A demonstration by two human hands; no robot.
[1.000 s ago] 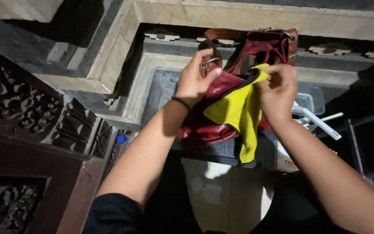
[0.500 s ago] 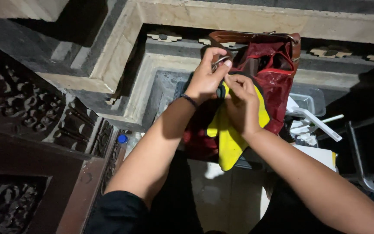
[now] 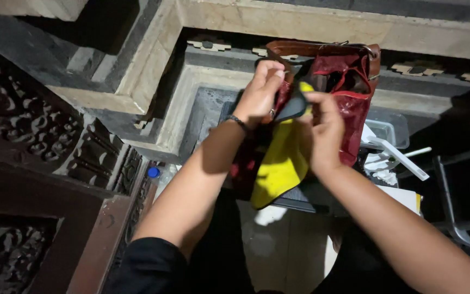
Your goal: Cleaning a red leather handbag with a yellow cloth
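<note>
hands 2 (image 3: 265,95) | red bag 1 (image 3: 354,92) | yellow cloth 1 (image 3: 281,166) (folded over) | blue cap 1 (image 3: 153,172)

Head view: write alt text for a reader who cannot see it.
Two bare hands work at a dark red bag: the left hand grips its opening, the right hand holds a yellow cloth against it. Carved dark wood stands left.

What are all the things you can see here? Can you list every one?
red bag: one, dark red with brown strap, held up at the middle top
yellow cloth: one, yellow, hanging below the hands
carved wooden panel: one, dark brown, left
stone ledge: one, pale, stepped, behind the bag
clear plastic box: one, see-through, right of the bag
white plastic pieces: a few, white, right
left hand: one, on the bag's opening
right hand: one, gripping the cloth
</note>
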